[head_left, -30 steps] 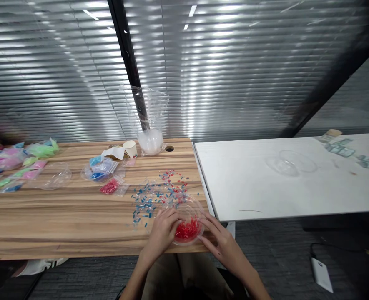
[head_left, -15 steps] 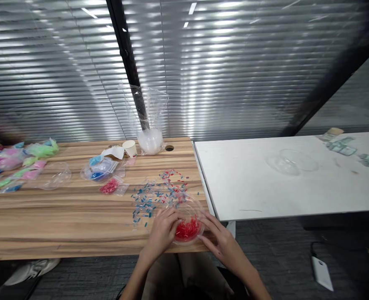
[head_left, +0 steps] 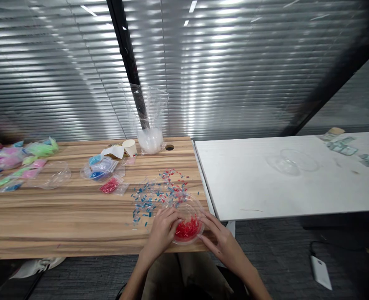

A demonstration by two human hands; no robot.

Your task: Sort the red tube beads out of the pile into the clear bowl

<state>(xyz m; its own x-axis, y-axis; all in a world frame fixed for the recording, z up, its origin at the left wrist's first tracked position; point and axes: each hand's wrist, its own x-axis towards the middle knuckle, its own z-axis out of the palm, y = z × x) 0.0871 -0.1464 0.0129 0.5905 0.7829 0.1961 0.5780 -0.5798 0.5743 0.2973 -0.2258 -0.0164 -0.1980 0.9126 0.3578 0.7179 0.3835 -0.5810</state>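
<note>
Close to the table's front edge stands a clear plastic bowl (head_left: 199, 201) with many small red tube-shaped pieces (head_left: 187, 228) heaped in its near part. My left hand (head_left: 164, 231) grips the bowl's left rim, its fingers bent over and the thumb pointing inward. On the opposite side, my right hand (head_left: 219, 239) holds the bowl between its thumb, low on the wall, and the fingers at the rim. Small blue pieces (head_left: 145, 204), mixed with some red ones, lie scattered on the wood beyond my left hand.
On the wooden table (head_left: 78, 225), a bag of red pieces (head_left: 109, 185), a bowl holding blue packets (head_left: 99, 170), a paper cup (head_left: 129, 148) and a bag with white balls (head_left: 151, 141) stand farther back. Colourful packets (head_left: 9, 158) lie left. A white table (head_left: 234, 179) adjoins on the right.
Both hands and the bowl keep their places. A shoe under the table at the lower left has shifted slightly to the right.
</note>
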